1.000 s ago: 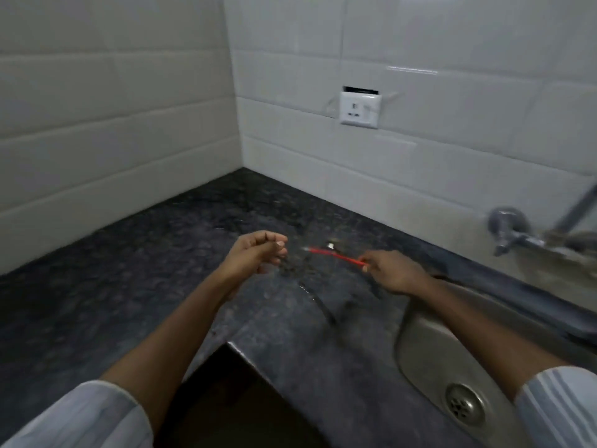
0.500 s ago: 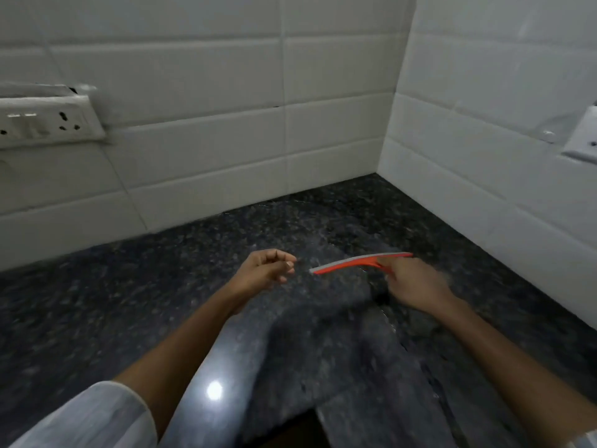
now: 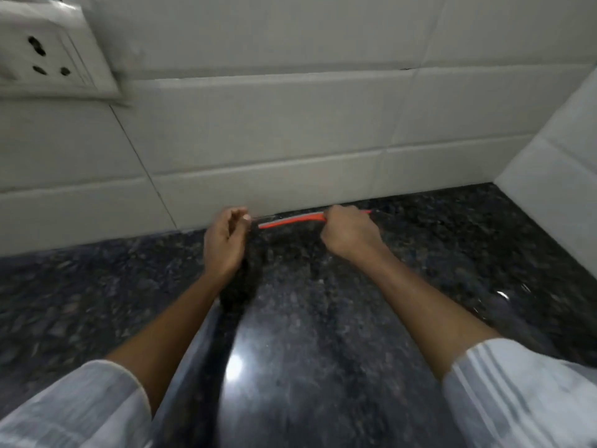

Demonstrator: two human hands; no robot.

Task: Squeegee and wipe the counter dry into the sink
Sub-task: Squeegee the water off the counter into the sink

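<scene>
We hold the squeegee (image 3: pixel 292 220) in our right hand (image 3: pixel 350 236), the grip clenched around its handle, with the red blade lying along the back edge of the tabletop (image 3: pixel 323 318) where the dark stone meets the wall tiles (image 3: pixel 274 124). Our left hand (image 3: pixel 226 244) hovers just beside the blade's free end, fingers loosely curled and grasping nothing that we can see.

We judge the work to be at an early or middle stage: the blade sits at the far edge as if ready for a pull toward us, and the polished stone shines with a bright glare near our arms. Whether that shine is water or only polish, we cannot tell. No sink and no cloth show here, so the wiping looks not yet done.

The stone is dark and speckled. It runs into a corner of pale tiled walls, with a power socket (image 3: pixel 48 50) at upper left.
</scene>
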